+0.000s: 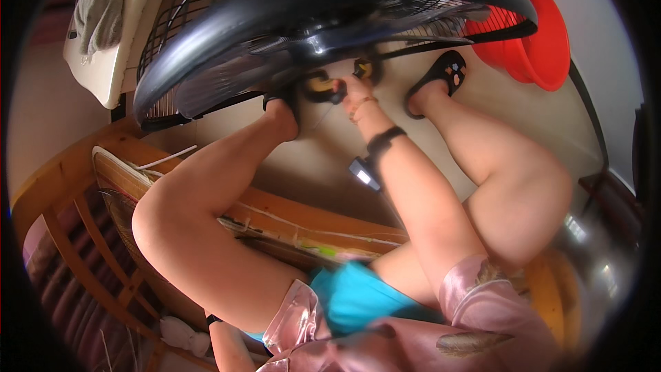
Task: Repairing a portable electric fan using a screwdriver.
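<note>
My right hand [355,89] reaches down toward the floor, below the big black fan [317,45] with a wire grille. Its fingers are closed round a black and yellow object [320,86], whose kind is too blurred to tell. Another black and yellow part [363,68] shows on the far side of the hand; whether it is the same piece I cannot tell. A black band [385,141] with a small lit device [363,175] is on my right wrist. Only my left forearm [231,348] shows at the lower edge; the left hand is out of sight.
Red basins [547,41] stand at the far right by the wall. A grey cloth [101,14] lies on a cream-coloured piece of furniture [138,34] at the far left. Below me runs a wooden bed frame [310,222]. My feet, in black slippers [451,72], rest on either side.
</note>
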Action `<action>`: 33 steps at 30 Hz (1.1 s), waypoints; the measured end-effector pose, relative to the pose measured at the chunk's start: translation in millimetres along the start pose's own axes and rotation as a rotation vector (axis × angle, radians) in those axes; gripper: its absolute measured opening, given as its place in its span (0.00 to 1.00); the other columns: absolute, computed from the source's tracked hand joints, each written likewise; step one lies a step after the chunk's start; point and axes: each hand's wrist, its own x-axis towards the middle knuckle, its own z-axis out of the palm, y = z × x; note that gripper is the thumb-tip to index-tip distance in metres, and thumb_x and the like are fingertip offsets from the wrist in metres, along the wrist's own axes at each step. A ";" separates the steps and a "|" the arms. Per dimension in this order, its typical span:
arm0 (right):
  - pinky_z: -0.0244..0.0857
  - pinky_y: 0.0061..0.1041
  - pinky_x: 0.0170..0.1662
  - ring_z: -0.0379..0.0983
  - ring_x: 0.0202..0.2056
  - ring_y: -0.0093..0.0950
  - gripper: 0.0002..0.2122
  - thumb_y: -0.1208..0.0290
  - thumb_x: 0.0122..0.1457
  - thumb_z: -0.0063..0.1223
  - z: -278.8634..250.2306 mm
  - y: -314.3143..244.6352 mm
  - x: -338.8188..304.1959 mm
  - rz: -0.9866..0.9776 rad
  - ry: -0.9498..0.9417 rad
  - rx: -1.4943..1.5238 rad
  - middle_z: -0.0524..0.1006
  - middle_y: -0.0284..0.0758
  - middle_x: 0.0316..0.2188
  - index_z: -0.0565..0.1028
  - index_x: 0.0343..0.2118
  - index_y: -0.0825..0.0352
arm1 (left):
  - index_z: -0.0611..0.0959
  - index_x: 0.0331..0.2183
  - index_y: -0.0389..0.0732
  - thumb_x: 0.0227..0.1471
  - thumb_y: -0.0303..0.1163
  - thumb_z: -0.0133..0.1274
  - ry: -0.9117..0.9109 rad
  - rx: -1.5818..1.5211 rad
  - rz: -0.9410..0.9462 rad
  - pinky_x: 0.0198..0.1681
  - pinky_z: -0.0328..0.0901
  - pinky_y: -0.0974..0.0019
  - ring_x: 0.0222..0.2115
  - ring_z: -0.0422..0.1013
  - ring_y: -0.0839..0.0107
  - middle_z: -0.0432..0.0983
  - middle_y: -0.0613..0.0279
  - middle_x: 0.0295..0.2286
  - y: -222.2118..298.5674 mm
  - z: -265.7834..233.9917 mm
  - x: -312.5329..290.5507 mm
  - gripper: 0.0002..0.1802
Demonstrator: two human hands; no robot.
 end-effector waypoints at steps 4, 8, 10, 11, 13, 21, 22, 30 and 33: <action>0.64 0.22 0.25 0.76 0.27 0.26 0.09 0.78 0.53 0.64 4.6 -1.1 -3.8 0.043 -0.008 0.099 0.78 0.36 0.28 0.74 0.33 0.72 | 0.70 0.57 0.39 0.56 0.47 0.46 -0.001 -0.012 0.003 0.61 0.52 0.48 0.53 0.66 0.55 0.70 0.50 0.53 2.1 -0.3 -1.2 0.32; 0.65 0.23 0.27 0.75 0.29 0.27 0.09 0.80 0.53 0.63 5.4 -4.8 -0.4 -0.001 -0.010 0.054 0.78 0.37 0.30 0.74 0.35 0.72 | 0.70 0.57 0.39 0.57 0.46 0.45 -0.007 -0.014 -0.006 0.61 0.52 0.49 0.53 0.66 0.55 0.70 0.51 0.53 1.5 0.6 -0.9 0.31; 0.65 0.24 0.27 0.75 0.28 0.28 0.09 0.81 0.53 0.62 1.7 -4.1 5.6 0.001 -0.108 0.094 0.78 0.37 0.30 0.73 0.35 0.72 | 0.71 0.57 0.39 0.57 0.46 0.45 -0.010 -0.017 -0.007 0.60 0.53 0.49 0.53 0.66 0.55 0.70 0.52 0.52 1.1 0.3 -1.2 0.31; 0.65 0.24 0.27 0.75 0.28 0.28 0.09 0.81 0.53 0.62 0.2 -3.3 8.3 0.000 -0.109 0.093 0.78 0.37 0.30 0.73 0.35 0.72 | 0.71 0.57 0.39 0.57 0.46 0.45 -0.013 -0.017 -0.007 0.60 0.53 0.49 0.53 0.66 0.55 0.70 0.52 0.52 1.0 1.0 -0.8 0.30; 0.65 0.24 0.27 0.74 0.27 0.28 0.09 0.82 0.53 0.61 3.0 -2.0 7.0 0.012 -0.049 0.099 0.77 0.37 0.29 0.72 0.35 0.73 | 0.71 0.56 0.39 0.57 0.46 0.45 -0.009 -0.025 -0.007 0.60 0.53 0.49 0.53 0.66 0.55 0.70 0.52 0.52 1.4 -1.6 -1.7 0.30; 0.65 0.23 0.26 0.74 0.26 0.27 0.08 0.81 0.53 0.62 1.8 -2.8 10.2 -0.014 -0.022 -0.004 0.78 0.39 0.28 0.73 0.33 0.74 | 0.72 0.56 0.40 0.57 0.44 0.44 -0.016 -0.044 -0.012 0.60 0.54 0.50 0.53 0.66 0.56 0.71 0.54 0.52 1.4 0.8 -2.8 0.29; 0.65 0.23 0.26 0.74 0.26 0.27 0.08 0.81 0.53 0.62 1.2 -2.2 10.7 0.006 -0.013 -0.039 0.78 0.39 0.28 0.73 0.33 0.74 | 0.72 0.56 0.40 0.57 0.44 0.43 -0.012 -0.050 -0.014 0.60 0.54 0.51 0.53 0.66 0.56 0.71 0.54 0.52 2.0 0.8 -2.8 0.29; 0.65 0.22 0.27 0.74 0.26 0.27 0.08 0.80 0.52 0.63 0.6 -1.5 7.5 -0.005 -0.032 0.052 0.78 0.39 0.27 0.74 0.33 0.75 | 0.73 0.55 0.40 0.57 0.43 0.42 -0.025 -0.071 -0.020 0.60 0.55 0.51 0.53 0.66 0.56 0.72 0.56 0.52 1.5 8.3 -2.1 0.27; 0.65 0.21 0.27 0.74 0.26 0.26 0.09 0.80 0.53 0.63 0.1 -1.3 6.8 -0.023 -0.022 0.051 0.79 0.40 0.28 0.75 0.34 0.75 | 0.74 0.55 0.40 0.58 0.42 0.42 -0.028 -0.076 -0.020 0.59 0.55 0.52 0.53 0.67 0.56 0.72 0.57 0.52 1.7 10.4 -3.7 0.27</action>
